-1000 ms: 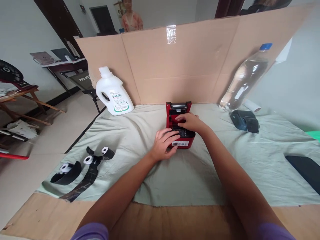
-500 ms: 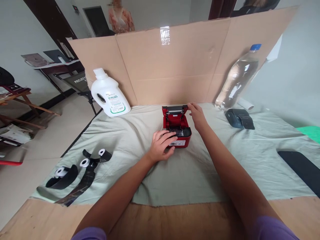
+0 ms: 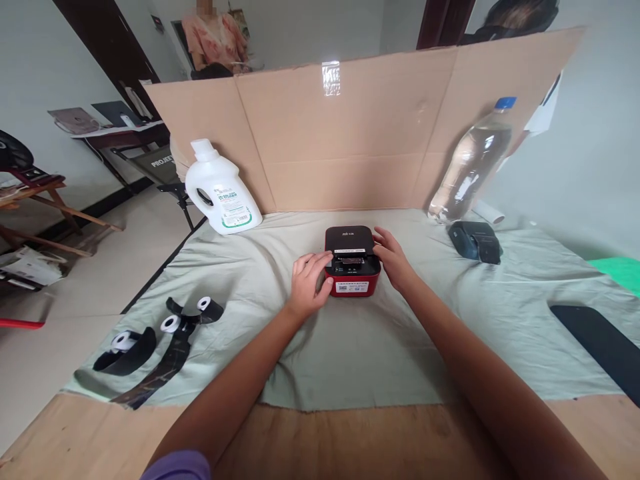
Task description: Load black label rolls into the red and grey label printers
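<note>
A small red printer with a black top stands on the cloth in the middle, its lid down and a white label on its front. My left hand rests at its left front edge, thumb and fingers apart, fingertips on the casing. On the other side, my right hand touches the right side of the printer near the lid, its fingers apart. Neither hand is wrapped round anything. Clear film or paper shows at the slot between lid and front.
Black-and-white rolls lie at the left. A white detergent bottle and a large water bottle stand before a cardboard screen. A black device and a dark phone-like slab lie right. People are behind the screen.
The printer's lid has gone from raised to down. My left hand has moved slightly left off the front top, and my right hand has come down beside the lid.
</note>
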The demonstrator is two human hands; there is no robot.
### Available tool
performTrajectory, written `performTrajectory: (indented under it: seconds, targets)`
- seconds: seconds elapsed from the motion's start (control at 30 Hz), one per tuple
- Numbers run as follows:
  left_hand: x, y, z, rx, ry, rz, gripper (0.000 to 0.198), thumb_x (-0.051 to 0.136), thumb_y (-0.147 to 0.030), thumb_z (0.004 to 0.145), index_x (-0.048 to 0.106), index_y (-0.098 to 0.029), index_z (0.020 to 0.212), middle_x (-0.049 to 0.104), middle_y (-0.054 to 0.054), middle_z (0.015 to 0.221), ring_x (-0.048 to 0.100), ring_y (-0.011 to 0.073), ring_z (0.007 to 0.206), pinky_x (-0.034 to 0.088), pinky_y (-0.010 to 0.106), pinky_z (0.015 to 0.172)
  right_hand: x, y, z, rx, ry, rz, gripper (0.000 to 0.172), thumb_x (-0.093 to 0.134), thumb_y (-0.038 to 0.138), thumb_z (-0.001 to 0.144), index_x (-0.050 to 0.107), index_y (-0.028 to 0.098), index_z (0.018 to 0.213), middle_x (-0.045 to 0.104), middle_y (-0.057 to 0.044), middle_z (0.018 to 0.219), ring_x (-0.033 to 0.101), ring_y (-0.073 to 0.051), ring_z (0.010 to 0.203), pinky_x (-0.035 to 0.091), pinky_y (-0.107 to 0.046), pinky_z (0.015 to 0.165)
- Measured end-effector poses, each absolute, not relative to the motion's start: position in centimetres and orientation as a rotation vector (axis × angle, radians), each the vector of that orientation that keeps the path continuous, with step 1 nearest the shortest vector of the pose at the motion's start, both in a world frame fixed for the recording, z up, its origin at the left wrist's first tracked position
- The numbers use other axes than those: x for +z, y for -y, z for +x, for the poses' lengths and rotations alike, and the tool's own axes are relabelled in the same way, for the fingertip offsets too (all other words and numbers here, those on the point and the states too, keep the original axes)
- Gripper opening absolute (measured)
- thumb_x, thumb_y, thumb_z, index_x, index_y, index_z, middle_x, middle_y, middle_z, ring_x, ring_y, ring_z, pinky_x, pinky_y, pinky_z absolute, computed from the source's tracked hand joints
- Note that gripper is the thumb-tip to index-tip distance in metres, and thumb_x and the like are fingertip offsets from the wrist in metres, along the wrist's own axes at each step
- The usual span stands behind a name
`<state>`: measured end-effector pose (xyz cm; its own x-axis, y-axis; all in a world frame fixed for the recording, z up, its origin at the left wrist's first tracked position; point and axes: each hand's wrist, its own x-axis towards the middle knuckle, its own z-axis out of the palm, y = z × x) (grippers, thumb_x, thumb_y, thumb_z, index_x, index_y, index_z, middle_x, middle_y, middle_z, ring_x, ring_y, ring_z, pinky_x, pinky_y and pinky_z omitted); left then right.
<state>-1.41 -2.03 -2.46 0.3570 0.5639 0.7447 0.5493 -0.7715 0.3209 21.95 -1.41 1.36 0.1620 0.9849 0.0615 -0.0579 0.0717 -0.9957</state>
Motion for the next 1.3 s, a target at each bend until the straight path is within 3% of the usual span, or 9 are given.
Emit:
performTrajectory:
  seconds: [0.13,0.27,0.43,0.63,0.83,1.03,1.2,1.3]
  targets:
    - [-2.3,2.0,-1.3,1.347,-1.107,2.51,0.044,0.037,-0.039,0.098,0.057,-0.019,0.132,0.067,0.012,0.129,0.06,0.0254,0.11,0.042,0.039,0.093,1.7,1.6,21.2,1.01,1.118,-1.187,0.071,0.059,0.028,0.069,0.047,0.025,0.138,0.05,-0.012,0.151,0.052,-0.027,0.135,0.042,-0.047,0.113]
    - [-2.5,2.1,-1.2,1.352,-1.105,2.491,0.044,0.032,-0.04,0.099,0.059,-0.019,0.127,0.067,0.012,0.131,0.062,0.025,0.112,0.042,0.039,0.091,1.1,1.7,20.7,0.934,1.098,-1.21,0.066,0.056,0.028,0.071,0.048,0.025,0.137,0.053,-0.01,0.149,0.052,-0.025,0.135,0.043,-0.045,0.113]
    - [-3.0,2.0,-1.2,1.385,-1.03,2.506,0.045,0.033,-0.043,0.101,0.056,-0.019,0.131,0.06,0.015,0.141,0.06,0.026,0.121,0.044,0.041,0.096,0.2,1.5,20.4,0.934,1.04,-1.19,0.056,0.051,0.034,0.077,0.054,0.025,0.131,0.058,-0.006,0.145,0.053,-0.023,0.133,0.043,-0.04,0.113]
    - [-2.8,1.7,-1.5,1.331,-0.964,2.505,0.05,0.037,-0.045,0.101,0.05,-0.019,0.141,0.044,0.017,0.156,0.052,0.0286,0.134,0.044,0.043,0.102,-0.4,0.9,20.8,1.002,0.931,-1.244,0.062,0.056,0.05,0.08,0.052,0.025,0.137,0.055,-0.006,0.147,0.052,-0.025,0.135,0.041,-0.043,0.114]
    - [-2.1,2.0,-1.8,1.315,-1.051,2.454,0.046,0.033,-0.04,0.102,0.053,-0.019,0.136,0.065,0.013,0.133,0.063,0.0247,0.117,0.045,0.037,0.093,-0.5,1.0,20.7,1.01,0.999,-1.175,0.064,0.052,0.034,0.073,0.056,0.026,0.136,0.062,-0.004,0.14,0.057,-0.025,0.129,0.048,-0.04,0.108]
    - [-2.3,2.2,-1.6,1.35,-1.051,2.443,0.044,0.033,-0.039,0.101,0.055,-0.019,0.134,0.066,0.012,0.132,0.062,0.0248,0.119,0.045,0.039,0.097,-1.0,1.4,20.5,1.054,0.966,-1.067,0.063,0.055,0.032,0.074,0.054,0.027,0.137,0.058,-0.003,0.146,0.055,-0.024,0.133,0.045,-0.04,0.112]
    - [-3.1,1.8,-1.8,1.396,-0.94,2.389,0.04,0.038,-0.036,0.101,0.054,-0.021,0.134,0.063,0.013,0.138,0.06,0.0251,0.123,0.047,0.04,0.098,-3.5,1.3,20.6,1.003,0.891,-1.028,0.058,0.062,0.048,0.082,0.057,0.024,0.135,0.06,-0.007,0.143,0.053,-0.028,0.134,0.039,-0.046,0.117]
    - [-3.3,1.7,-1.6,1.36,-0.892,2.319,0.044,0.044,-0.037,0.099,0.048,-0.021,0.14,0.05,0.014,0.152,0.05,0.0272,0.137,0.043,0.044,0.109,-4.4,1.4,20.6,0.949,0.919,-1.019,0.065,0.06,0.057,0.085,0.052,0.025,0.142,0.056,-0.007,0.148,0.051,-0.029,0.137,0.037,-0.048,0.118]
